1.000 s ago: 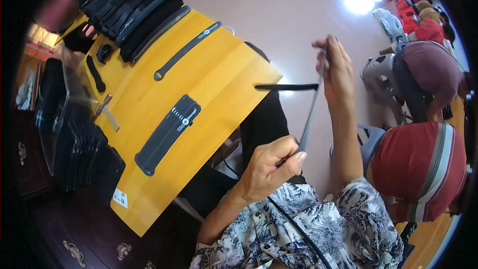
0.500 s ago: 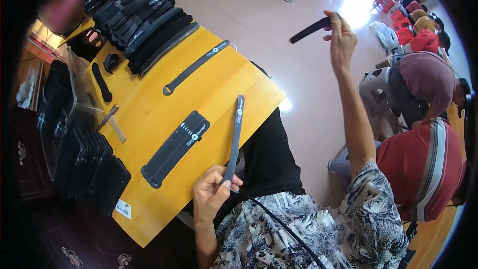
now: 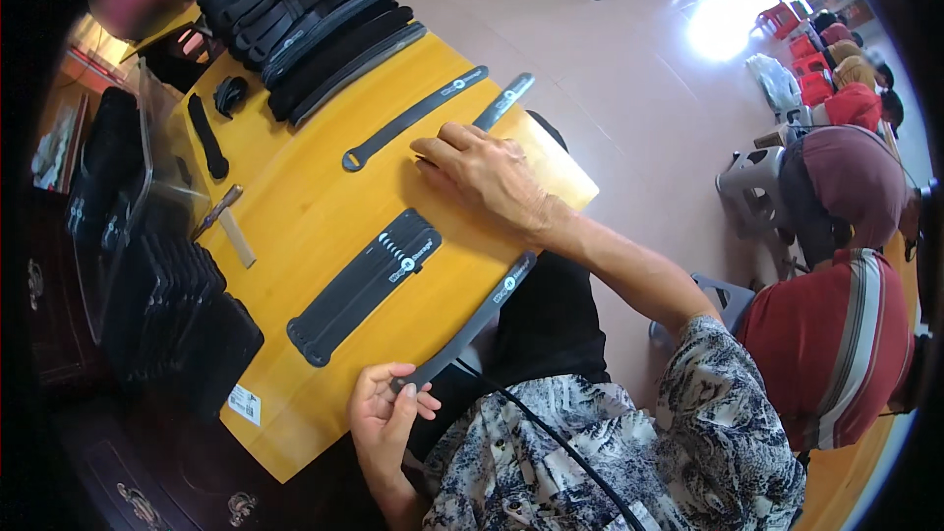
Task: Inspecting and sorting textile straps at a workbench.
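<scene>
My left hand [image 3: 383, 425], at the table's near edge, pinches the end of a dark strap [image 3: 467, 336] between thumb and fingers. This strap slants up to the right along the edge. Over the table, my right hand [image 3: 482, 172] has its fingers curled down on another strap [image 3: 507, 98]; one end sticks out beyond the knuckles, and the rest is hidden. To the left of that hand lies a single flat strap [image 3: 413, 120] with a slotted end. Nearer me lies a neat row of overlapping black straps [image 3: 359, 290] with white print.
Thick piles of black straps [image 3: 324, 29] cover the table's far left. Along its left side are a clear panel [image 3: 167, 157], more stacked straps [image 3: 187, 320], a handled tool [image 3: 218, 211] and a flat wooden strip [image 3: 236, 238]. People sit at the right near a grey stool [image 3: 757, 187].
My right hand has come down from the air at the right onto the table with its strap. My left hand has moved slightly left and down, its strap now tilting further right.
</scene>
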Motion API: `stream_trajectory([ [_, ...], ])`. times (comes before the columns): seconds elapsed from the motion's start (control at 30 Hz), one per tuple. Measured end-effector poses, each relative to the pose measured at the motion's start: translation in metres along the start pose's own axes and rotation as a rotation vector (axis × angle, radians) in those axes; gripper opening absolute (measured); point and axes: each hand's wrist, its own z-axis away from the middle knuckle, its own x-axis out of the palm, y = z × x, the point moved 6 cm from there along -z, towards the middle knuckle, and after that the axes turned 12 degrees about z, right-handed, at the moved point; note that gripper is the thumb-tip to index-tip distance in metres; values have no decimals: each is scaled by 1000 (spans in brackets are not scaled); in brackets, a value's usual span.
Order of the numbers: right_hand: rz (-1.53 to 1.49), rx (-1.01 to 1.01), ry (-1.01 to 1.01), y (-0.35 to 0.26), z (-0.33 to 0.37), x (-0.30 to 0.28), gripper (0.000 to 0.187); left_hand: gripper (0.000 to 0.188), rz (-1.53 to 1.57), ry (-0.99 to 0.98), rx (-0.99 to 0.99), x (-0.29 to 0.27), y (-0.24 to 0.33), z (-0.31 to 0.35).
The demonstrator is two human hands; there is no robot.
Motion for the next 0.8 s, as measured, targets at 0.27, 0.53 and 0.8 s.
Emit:
stream_trajectory([
  [0.27, -63, -28, -84, -15, -17, 15, 27, 19, 1, 38, 92, -15, -4, 12],
  [0.53, -332, -171, -117, -46, 10, -25, 42, 25, -11, 216, 87, -20, 1, 22],
  [0.8, -579, -342, -585, -68, 70, -25, 29, 21, -20, 248, 118, -31, 17, 26],
])
